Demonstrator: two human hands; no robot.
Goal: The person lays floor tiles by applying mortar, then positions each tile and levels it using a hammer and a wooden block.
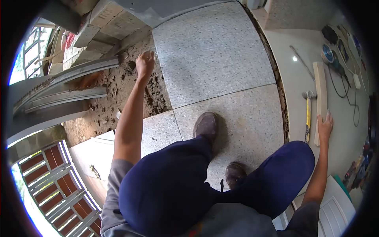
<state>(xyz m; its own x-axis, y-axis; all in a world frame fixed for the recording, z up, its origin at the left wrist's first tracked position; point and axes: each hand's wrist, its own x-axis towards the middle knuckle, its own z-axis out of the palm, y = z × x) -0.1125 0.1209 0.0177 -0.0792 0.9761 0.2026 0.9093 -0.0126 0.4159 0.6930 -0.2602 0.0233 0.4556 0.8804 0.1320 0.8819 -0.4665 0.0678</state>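
Note:
My left hand (pixel 145 64) is over the strip of dug-up soil (pixel 154 93), close to the edge of a speckled floor tile (pixel 213 55). Its fingers are curled closed, and whatever they may hold is too small to make out. On the right, my right hand (pixel 325 125) rests against the lower part of a long wooden bar (pixel 321 87), fingers stretched out and apart. Just left of the bar lies a hammer (pixel 308 114) with a yellow handle and a metal head.
Beyond the bar are a thin metal rod (pixel 302 61) and a corded power tool (pixel 335 63) with a disc. Metal frame pieces (pixel 67 96) project over the soil at left, near stacked blocks (pixel 106 23). A white plastic chair (pixel 337 209) stands lower right.

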